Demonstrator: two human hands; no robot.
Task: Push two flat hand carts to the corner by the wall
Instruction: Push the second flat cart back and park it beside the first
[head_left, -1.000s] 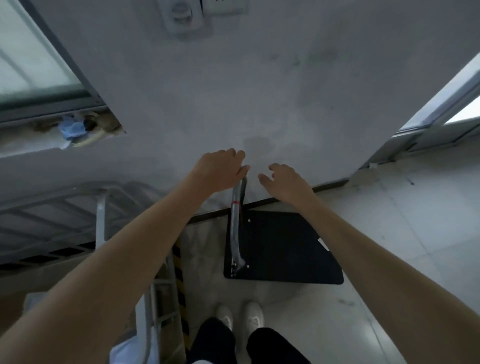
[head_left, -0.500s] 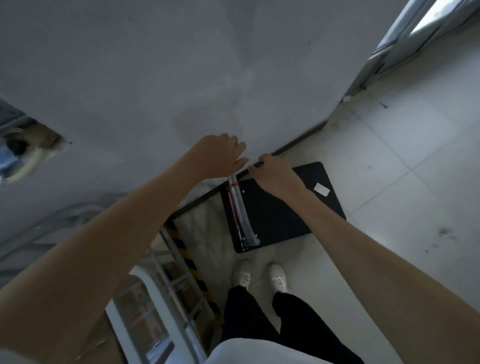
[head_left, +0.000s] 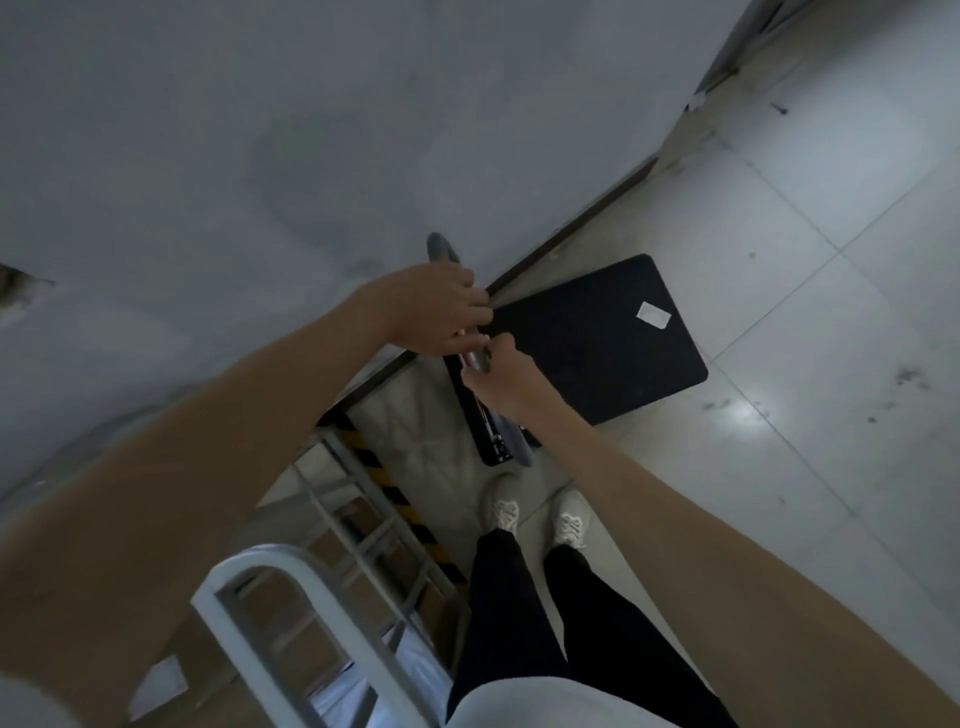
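A flat hand cart with a black deck (head_left: 597, 343) stands on the tiled floor, its far edge against the grey wall (head_left: 311, 130). A small white label (head_left: 653, 315) sticks to the deck's right part. The cart's grey metal handle (head_left: 442, 250) rises at the deck's left end. My left hand (head_left: 439, 309) is closed around the top bar of the handle. My right hand (head_left: 496, 376) grips the same bar just below and to the right. A second cart with a white tubular frame (head_left: 291, 608) stands at the lower left, close beside my legs.
Black and yellow hazard tape (head_left: 395, 493) runs along the second cart's edge. A dark skirting strip (head_left: 576, 223) lines the foot of the wall. A door frame (head_left: 727, 57) stands at the upper right. My feet in white shoes (head_left: 535, 514) are just behind the black cart.
The view has tilted down and turned, bringing the white cart frame nearer. My right hand has slid along the handle and now touches my left hand. The black cart sits angled against the wall.
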